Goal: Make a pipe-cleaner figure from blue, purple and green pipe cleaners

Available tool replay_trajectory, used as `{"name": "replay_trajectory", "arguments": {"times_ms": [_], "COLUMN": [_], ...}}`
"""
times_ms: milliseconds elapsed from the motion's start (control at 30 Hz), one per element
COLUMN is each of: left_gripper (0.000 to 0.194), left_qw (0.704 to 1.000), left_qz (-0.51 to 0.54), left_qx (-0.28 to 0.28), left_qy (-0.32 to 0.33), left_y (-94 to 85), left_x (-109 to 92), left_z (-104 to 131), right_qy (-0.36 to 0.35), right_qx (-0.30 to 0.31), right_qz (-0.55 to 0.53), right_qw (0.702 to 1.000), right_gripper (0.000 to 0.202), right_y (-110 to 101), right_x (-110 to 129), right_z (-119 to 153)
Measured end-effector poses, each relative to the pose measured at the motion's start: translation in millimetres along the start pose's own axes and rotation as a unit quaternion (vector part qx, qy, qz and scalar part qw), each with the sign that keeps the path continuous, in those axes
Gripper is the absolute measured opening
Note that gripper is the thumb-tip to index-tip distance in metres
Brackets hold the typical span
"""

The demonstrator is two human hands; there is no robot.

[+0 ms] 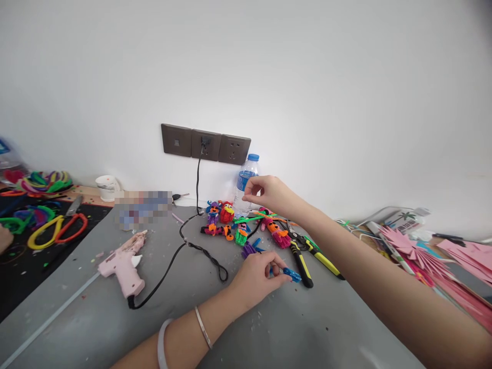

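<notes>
Against a white wall [346, 92], a grey tabletop [184, 338] is seen, scattered with bits; three dark socket plates [205, 144] are set in the wall, a black plug being fitted in the middle one; at right, pink folded paper [405, 243] is spread; at left, a pink glue gun [123, 269] is laid on its side, a black cord [159, 292] being led from its handle; behind the right hand [274, 195], a blue-capped bottle [243, 195] is stood upright by the wall; yellow-and-black pliers [303, 264] are laid with handles spread, just beyond the left hand [251, 282]; red-and-yellow scissors [57, 230] are left at far left, near another person's hand [4, 238], cut off by the frame edge.

The right hand is raised above the table, thumb and forefinger brought together at the tips; whether anything thin is pinched there cannot be told; the left hand is held low, fingers closed round a blue piece; small colourful fuzzy figures [226, 211] are grouped beyond it, a purple one [249, 249] just beside; smallest, the blue piece [292, 275] is gripped between thumb and fingers, one end left sticking out toward the pliers.
</notes>
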State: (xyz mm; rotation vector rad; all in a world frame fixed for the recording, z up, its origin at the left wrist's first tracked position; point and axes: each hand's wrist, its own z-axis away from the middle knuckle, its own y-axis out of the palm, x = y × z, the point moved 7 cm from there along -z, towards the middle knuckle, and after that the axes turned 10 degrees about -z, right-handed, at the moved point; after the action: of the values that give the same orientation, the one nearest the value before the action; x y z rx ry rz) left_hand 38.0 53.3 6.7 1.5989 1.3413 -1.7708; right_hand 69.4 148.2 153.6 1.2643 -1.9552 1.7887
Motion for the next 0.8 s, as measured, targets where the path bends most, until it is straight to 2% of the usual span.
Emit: {"name": "replay_trajectory", "arguments": {"times_ms": [367, 567, 800], "left_gripper": [0.012, 0.006, 0.006], "left_qw": [1.0, 0.999, 0.999], "left_qz": [-0.026, -0.031, -0.033], "left_qx": [-0.009, -0.009, -0.026], "left_qy": [-0.002, -0.005, -0.002], "left_y": [-3.9, -2.8, -0.9], "left_x": [-1, 0, 7], "left_z": [-3, -4, -5], "right_qy": [0.047, 0.05, 0.07], "right_qx": [-0.002, -0.014, 0.021], "right_qz": [-0.138, -0.149, -0.201], "right_qw": [0.989, 0.987, 0.977], "right_gripper": [0.01, 0.011, 0.019], "right_y": [28, 44, 62], "right_x": [7, 7, -7], "right_z": [45, 51, 52]}}
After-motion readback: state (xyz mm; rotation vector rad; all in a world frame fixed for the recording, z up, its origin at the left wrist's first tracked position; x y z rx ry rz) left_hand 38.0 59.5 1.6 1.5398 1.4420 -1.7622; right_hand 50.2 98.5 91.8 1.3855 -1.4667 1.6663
